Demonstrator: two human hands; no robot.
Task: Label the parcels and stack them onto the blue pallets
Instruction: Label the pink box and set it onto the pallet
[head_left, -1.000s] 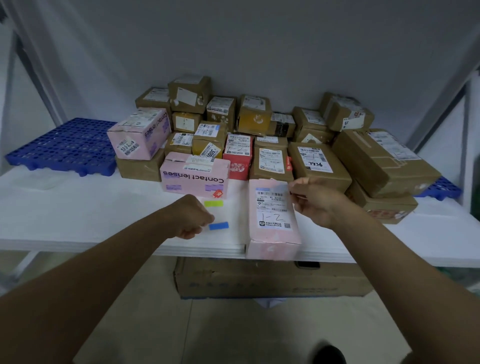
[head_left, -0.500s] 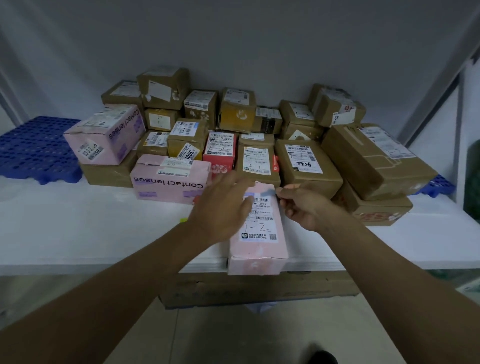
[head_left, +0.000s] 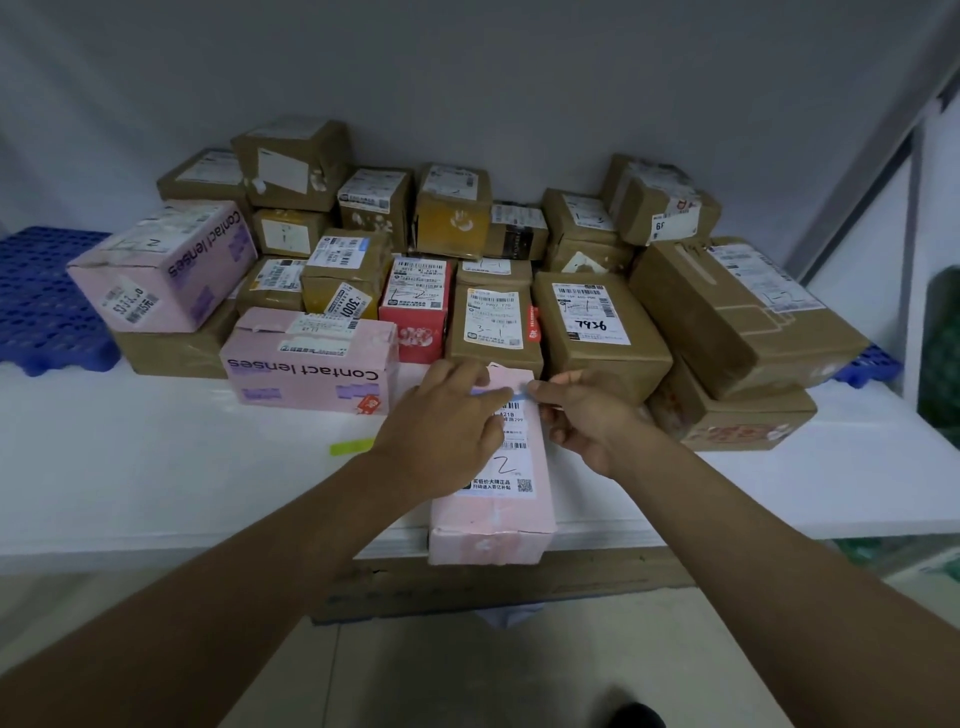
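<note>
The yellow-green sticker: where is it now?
Head view: the yellow-green sticker lies flat on the white table, just beside the left hand, in front of the "Contact lenses" box.

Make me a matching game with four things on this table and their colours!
Things:
1. pallet
2. sticky strip lying on the table
3. long box under the hands
4. box marked 7936

Colours:
A. pink
B. brown
C. blue
D. yellow-green

Pairs: 1-C, 2-D, 3-A, 4-B
</note>
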